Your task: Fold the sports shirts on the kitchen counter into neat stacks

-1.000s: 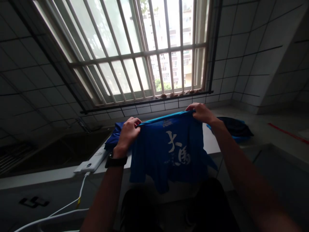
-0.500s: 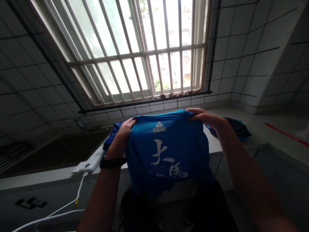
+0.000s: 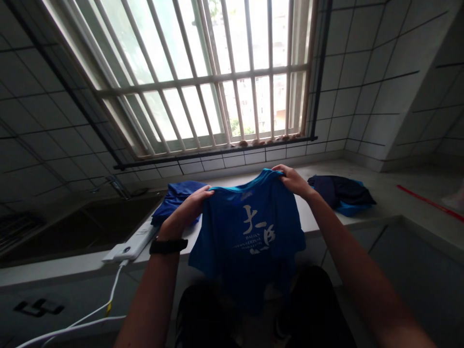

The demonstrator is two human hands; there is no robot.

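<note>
A blue T-shirt with white lettering hangs in front of me, held up by its shoulders. My left hand, with a black band at the wrist, pinches the shoulder on the left. The other shoulder is gripped by my right hand. Between the hands the neckline sags, and the lower part of the shirt drops in dark folds above my knees. Behind my left hand lies a pile of dark blue cloth on the counter.
Folded dark and blue clothes lie on the counter at right, left of a red strip. A white power strip with a cable sits by the sink at left. A barred window rises behind.
My hands have drawn closer together, and the shirt's neckline now sags between them. The shirt hangs narrower, and the clothes at both sides show more.
</note>
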